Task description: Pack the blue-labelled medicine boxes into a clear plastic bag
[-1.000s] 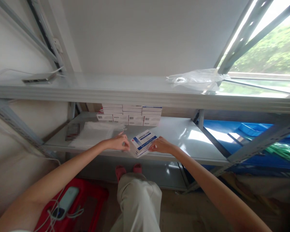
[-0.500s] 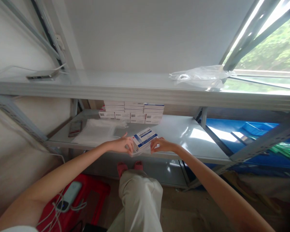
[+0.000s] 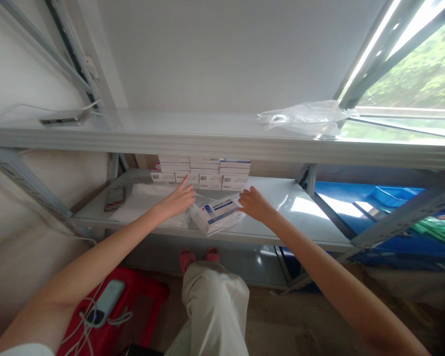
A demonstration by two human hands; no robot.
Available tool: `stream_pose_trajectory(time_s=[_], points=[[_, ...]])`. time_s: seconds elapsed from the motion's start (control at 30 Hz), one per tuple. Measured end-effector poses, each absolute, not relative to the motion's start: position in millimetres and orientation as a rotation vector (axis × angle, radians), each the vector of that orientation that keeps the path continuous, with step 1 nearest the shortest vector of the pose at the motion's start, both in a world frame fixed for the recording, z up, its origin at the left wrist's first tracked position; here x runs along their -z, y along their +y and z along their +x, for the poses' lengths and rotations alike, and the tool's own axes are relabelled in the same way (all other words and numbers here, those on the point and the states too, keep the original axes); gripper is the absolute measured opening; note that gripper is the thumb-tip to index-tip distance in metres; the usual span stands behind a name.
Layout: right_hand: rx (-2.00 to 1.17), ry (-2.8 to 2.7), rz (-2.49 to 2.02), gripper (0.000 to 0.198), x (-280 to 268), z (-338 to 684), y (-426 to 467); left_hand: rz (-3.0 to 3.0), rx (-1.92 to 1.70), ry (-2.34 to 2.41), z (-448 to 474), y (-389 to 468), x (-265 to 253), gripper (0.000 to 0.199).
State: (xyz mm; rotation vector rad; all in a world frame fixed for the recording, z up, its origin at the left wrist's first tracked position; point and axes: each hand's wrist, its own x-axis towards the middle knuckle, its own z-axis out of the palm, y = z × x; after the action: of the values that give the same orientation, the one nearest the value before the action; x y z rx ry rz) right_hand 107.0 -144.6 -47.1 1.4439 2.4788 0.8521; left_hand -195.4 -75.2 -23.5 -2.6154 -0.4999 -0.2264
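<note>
A white and blue carton lies tilted inside a clear plastic bag at the front edge of the lower shelf. My left hand is at the bag's upper left, index finger stretched out and the other fingers curled on the film. At the carton's right end, my right hand has its fingers bent together on the bag's other side; the film between them is hard to see. Behind the hands stand stacked white cartons. A pile of clear bags lies left of my left hand, partly behind my forearm.
The upper shelf's edge runs across above my hands. On that shelf lie a crumpled clear bag and a flat device. Below left, a red stool bears a power bank with cables. Blue bins stand right.
Both hands have moved up and away from me, to the bag's far corners. The carton has turned slightly and sits lower in the stretched bag. My left index finger has straightened.
</note>
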Motion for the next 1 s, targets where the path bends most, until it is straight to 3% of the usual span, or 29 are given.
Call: stream_pose_trajectory(time_s=[0.1, 0.23, 0.43, 0.67, 0.83, 0.9, 1.0], points=[[-0.939, 2.469, 1.395, 0.023, 35, 104, -146, -2.563, 0.283, -0.458, -194, -74, 15, 0.021], [-0.951, 2.478, 1.455, 0.039, 19, 103, -152, -2.49, 0.316, -0.474, -190, -69, 11, 0.026], [-0.639, 2.359, 1.573, 0.029, 26, 98, -142, -2.451, 0.258, -0.56, -172, -62, 23, 0.025], [-0.453, 2.151, 1.958, 0.049, 24, 92, -125, -2.602, 0.444, -0.658, -173, -59, 26, 0.021], [-0.352, 2.411, 1.86, 0.033, 16, 92, -137, -2.668, 0.606, -0.747, -193, -83, 17, 0.022], [-0.241, 2.668, 1.641, 0.031, 17, 85, -135, -2.685, 0.832, -0.822, -198, -93, 25, 0.031], [0.005, 2.91, 1.401, 0.037, 24, 63, -119, -2.723, 1.281, -0.951, -199, -103, 58, 0.063]])
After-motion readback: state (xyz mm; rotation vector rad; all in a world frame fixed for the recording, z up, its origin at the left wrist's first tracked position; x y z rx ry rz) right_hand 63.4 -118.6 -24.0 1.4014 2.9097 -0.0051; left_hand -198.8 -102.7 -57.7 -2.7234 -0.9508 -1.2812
